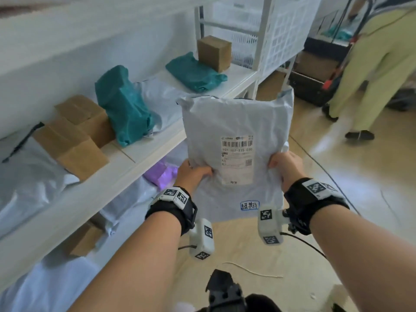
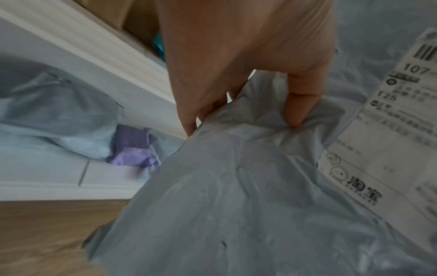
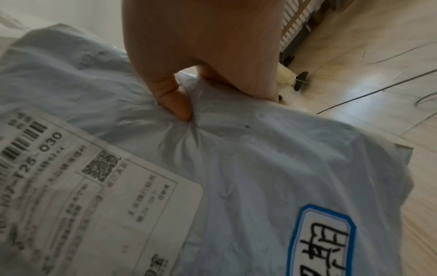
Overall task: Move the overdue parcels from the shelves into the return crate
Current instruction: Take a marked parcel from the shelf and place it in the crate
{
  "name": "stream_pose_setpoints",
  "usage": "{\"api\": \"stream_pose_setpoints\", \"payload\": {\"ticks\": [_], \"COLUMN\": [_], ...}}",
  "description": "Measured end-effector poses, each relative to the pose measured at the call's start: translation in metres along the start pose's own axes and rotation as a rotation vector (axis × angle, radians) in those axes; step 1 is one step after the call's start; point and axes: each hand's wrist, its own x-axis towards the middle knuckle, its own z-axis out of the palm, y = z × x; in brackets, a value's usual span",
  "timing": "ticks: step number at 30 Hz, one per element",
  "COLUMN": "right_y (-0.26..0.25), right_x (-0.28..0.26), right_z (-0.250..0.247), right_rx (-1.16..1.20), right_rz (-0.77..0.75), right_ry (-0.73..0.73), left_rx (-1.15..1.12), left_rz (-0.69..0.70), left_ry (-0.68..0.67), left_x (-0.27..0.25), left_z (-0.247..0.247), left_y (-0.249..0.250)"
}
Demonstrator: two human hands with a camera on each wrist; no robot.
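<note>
A grey plastic mailer parcel is held up in front of me, off the white shelves. It carries a white shipping label and a small blue-bordered handwritten sticker near its lower edge. My left hand pinches the parcel's left edge, thumb on the front. My right hand pinches the right edge the same way. The left wrist view shows the left hand with its thumb pressed into the grey parcel. In the right wrist view the right hand creases the parcel beside the sticker. No crate is in view.
The shelf holds brown boxes, teal bags, another box and grey mailers; a purple parcel lies on the shelf below. White lattice bins stand behind. A person in pale green walks at right. Cables cross the floor.
</note>
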Motion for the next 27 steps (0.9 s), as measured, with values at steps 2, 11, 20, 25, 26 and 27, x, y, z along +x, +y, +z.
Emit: {"api": "stream_pose_setpoints", "payload": {"ticks": [2, 11, 20, 25, 26, 27], "right_y": [-0.008, -0.026, -0.092, -0.124, -0.128, -0.132], "right_x": [0.02, 0.115, 0.241, 0.298, 0.307, 0.314], "right_z": [-0.02, -0.068, -0.09, -0.109, -0.115, -0.121], "right_rx": [0.008, 0.069, 0.078, 0.133, 0.14, 0.144], "right_rz": [-0.004, 0.033, 0.031, 0.008, 0.008, 0.008], "right_ry": [0.049, 0.156, 0.305, 0.394, 0.413, 0.433], "left_rx": [0.0, 0.065, 0.125, 0.116, 0.115, 0.117], "left_rz": [-0.004, -0.035, -0.002, 0.023, 0.025, 0.027], "left_ry": [-0.048, -0.195, -0.296, -0.386, -0.405, -0.422], "left_x": [0.013, 0.088, 0.2, 0.25, 0.256, 0.26], "left_z": [0.032, 0.137, 0.239, 0.297, 0.31, 0.321], "left_y": [0.002, 0.028, 0.09, 0.131, 0.136, 0.141]}}
